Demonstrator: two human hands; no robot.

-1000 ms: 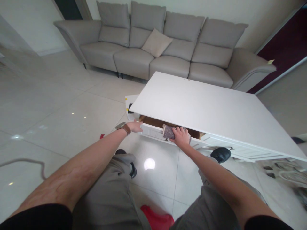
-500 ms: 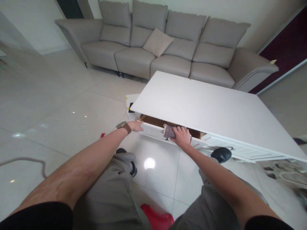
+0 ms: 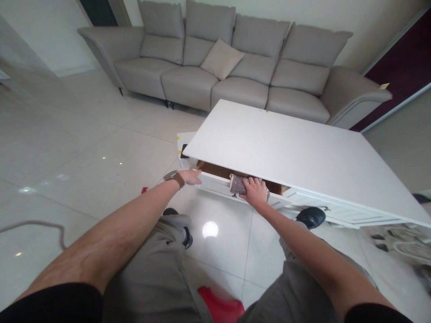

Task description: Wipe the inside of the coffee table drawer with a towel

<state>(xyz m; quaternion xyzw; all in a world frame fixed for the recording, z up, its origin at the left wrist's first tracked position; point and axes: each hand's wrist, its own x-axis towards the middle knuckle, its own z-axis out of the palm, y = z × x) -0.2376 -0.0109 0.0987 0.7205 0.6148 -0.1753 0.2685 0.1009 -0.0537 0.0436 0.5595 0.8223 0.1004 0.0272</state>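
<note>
Plainly, the right hand has its fingers curled down and clamped over a mottled grey-purple cloth, a soft, nubbly wad that sits on the top edge of the open drawer. One rolled end of the cloth pokes out just left of the fingers.

The left hand lies against the drawer's left end, fingers held together and stretched toward the white front (whether they hook round the corner I cannot tell). A watch with a brown strap and a pale face sits on that wrist.

The drawer front is white with a moulded panel, and behind the fingers its inside shows bare brown wood. Directly above and beyond both sets of fingers spreads the tabletop, smooth, matt white and rectangular.

Far beyond the fingers stands a grey upholstered sofa with a square beige cushion. Below the fingers the floor is glossy pale tile, and a black shoe rests just right of the right wrist.
</note>
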